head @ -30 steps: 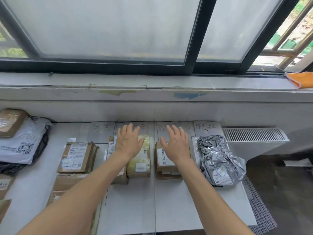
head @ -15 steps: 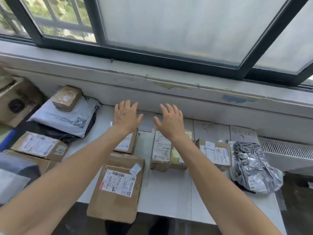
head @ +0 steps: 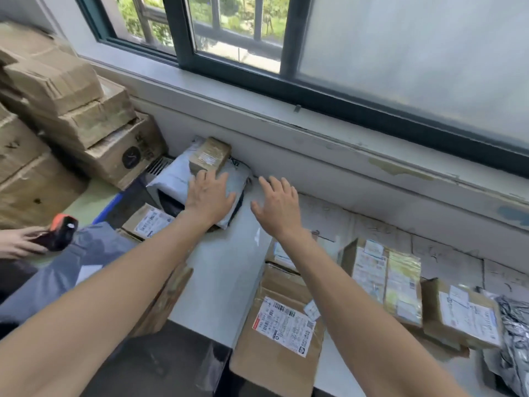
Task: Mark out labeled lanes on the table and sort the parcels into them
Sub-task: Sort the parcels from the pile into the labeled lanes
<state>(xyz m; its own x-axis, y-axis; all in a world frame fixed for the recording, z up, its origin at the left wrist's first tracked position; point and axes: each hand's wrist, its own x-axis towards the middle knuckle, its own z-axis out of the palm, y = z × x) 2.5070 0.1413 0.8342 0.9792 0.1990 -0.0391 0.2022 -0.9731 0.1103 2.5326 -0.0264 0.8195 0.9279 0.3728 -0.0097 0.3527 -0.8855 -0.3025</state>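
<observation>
My left hand point(head: 210, 196) reaches over a white plastic mailer point(head: 171, 179) at the table's far left, fingers spread, just in front of a small taped brown box point(head: 210, 154) lying on it. My right hand point(head: 276, 207) hovers open above the white table point(head: 223, 276), holding nothing. Paper lane labels point(head: 380, 230) lie along the wall. Sorted parcels sit to the right: a flat cardboard parcel point(head: 282, 330), a box beside a yellowish packet point(head: 383, 279), a brown box point(head: 461, 313), a silver bag point(head: 515, 339).
Large stacked cartons point(head: 71, 110) stand at the left by the window. Another person's hand holds an orange and black scanner point(head: 58, 232) at the left edge. More unsorted parcels point(head: 148, 220) and a grey bag point(head: 71, 270) lie near my left arm.
My view has swung left. Both hands have moved left away from the sorted lanes, the left one now over the white mailer and small brown box.
</observation>
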